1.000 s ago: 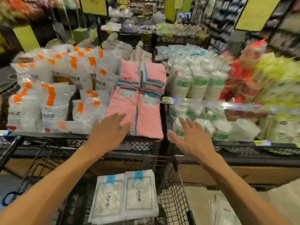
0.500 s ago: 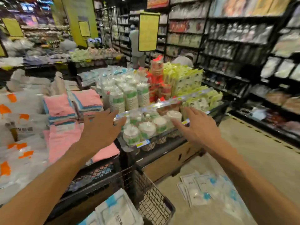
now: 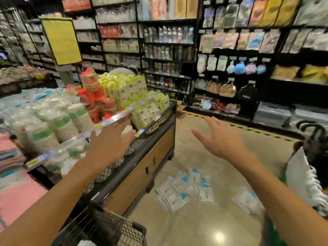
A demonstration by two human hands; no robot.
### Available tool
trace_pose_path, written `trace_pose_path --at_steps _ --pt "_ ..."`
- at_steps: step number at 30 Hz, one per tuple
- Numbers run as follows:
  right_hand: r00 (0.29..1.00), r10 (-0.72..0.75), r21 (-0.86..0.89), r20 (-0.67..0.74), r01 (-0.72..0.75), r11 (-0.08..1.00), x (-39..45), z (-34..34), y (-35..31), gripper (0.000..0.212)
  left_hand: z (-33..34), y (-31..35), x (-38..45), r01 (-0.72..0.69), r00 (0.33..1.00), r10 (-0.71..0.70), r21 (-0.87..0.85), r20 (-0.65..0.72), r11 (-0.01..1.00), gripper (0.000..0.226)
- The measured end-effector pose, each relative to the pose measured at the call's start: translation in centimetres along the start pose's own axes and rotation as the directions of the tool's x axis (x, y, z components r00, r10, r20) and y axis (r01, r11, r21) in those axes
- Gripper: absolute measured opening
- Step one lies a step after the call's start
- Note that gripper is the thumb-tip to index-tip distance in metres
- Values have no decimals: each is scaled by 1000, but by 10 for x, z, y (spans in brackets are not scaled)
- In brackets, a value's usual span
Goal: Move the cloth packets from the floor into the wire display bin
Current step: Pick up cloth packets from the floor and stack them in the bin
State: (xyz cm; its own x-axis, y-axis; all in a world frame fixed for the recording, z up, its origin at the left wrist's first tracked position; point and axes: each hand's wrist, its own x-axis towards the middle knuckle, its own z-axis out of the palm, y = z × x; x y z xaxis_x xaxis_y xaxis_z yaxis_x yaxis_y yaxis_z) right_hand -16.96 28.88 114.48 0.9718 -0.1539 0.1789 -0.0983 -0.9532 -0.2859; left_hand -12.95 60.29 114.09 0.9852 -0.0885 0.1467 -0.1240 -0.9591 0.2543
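Shop floor (image 3: 204,228): scattered white, blue-tabbed cloth packets (image 3: 186,189)

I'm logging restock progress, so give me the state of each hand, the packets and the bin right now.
left hand: open, fingers spread, holds nothing
right hand: open, fingers spread, holds nothing
cloth packets: scattered flat on the floor, overlapping, not picked up
wire display bin: only its corner shows, contents mostly out of view

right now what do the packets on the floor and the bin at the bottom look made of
Cloth packets on the floor: white cloth in what looks like clear glossy plastic film with blue tags, though blurred. Wire bin: dark metal wire mesh in an open grid, probably painted or coated.
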Motion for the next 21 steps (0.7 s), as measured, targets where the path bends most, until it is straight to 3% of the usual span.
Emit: trace_pose_path --at_steps 12,21 --pt "988 157 -35 -13 -157 987 42 -23 212 87 90 185 89 -165 984 161 53 71 985 72" --pt "972 233 -113 28 -229 967 73 -10 297 83 143 264 143 -269 958 246 167 144 949 69"
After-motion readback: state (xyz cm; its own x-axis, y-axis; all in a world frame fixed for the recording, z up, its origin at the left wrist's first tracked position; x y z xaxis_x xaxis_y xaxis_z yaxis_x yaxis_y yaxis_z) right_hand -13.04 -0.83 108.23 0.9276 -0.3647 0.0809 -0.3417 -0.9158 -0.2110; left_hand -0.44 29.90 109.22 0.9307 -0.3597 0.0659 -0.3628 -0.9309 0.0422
